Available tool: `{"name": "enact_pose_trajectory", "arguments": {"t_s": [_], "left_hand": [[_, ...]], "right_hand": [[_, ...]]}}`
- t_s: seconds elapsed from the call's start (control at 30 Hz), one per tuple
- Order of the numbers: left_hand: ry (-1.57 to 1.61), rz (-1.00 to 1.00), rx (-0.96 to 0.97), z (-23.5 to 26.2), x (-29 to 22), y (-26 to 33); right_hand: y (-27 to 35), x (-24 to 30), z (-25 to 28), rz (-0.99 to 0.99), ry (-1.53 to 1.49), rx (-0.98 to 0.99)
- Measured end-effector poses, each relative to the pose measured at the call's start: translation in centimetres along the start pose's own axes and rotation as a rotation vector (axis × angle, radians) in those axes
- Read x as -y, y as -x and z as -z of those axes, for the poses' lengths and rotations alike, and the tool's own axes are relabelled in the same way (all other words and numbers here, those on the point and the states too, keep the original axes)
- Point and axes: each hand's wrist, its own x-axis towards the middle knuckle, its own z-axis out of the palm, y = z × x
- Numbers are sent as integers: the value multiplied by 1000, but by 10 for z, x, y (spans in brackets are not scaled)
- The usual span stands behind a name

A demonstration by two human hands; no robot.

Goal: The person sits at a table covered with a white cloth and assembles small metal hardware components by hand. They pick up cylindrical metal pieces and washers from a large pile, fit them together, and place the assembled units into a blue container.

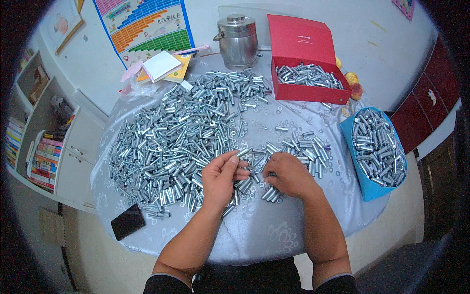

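Between the thumb and forefinger of my left hand [221,177] is a short, shiny metal sleeve [243,152], its other fingers curled beneath. My right hand [290,174] hovers just beside it, fingers bent down and drawn together over the loose parts; whatever they pinch is hidden. A large heap of silvery bolts and sleeves [166,142] spreads to the left and reaches under my left hand. Beyond my right hand lies a smaller group of metal sleeves [311,151]. Small washers [279,110] are scattered on the silvery tablecloth [259,228].
A red box [313,93] with its lid up and a blue container [360,171], both full of metal parts, stand to the right. A steel pot [238,44] is at the back. A black phone [128,222] lies front left; a notepad [161,65] rests back left.
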Motion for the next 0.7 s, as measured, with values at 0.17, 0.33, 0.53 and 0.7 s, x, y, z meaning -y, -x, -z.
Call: {"name": "enact_pose_trajectory", "arguments": {"t_s": [0.17, 0.33, 0.53, 0.7], "left_hand": [[13, 21, 0, -1, -4, 1], [14, 10, 1, -1, -4, 1], [31, 12, 9, -1, -2, 1], [22, 13, 18, -1, -2, 1]], "right_hand": [[5, -1, 4, -16, 19, 14], [8, 0, 9, -12, -9, 35], [4, -2, 3, 49, -78, 53], [1, -5, -9, 72, -98, 46]]}}
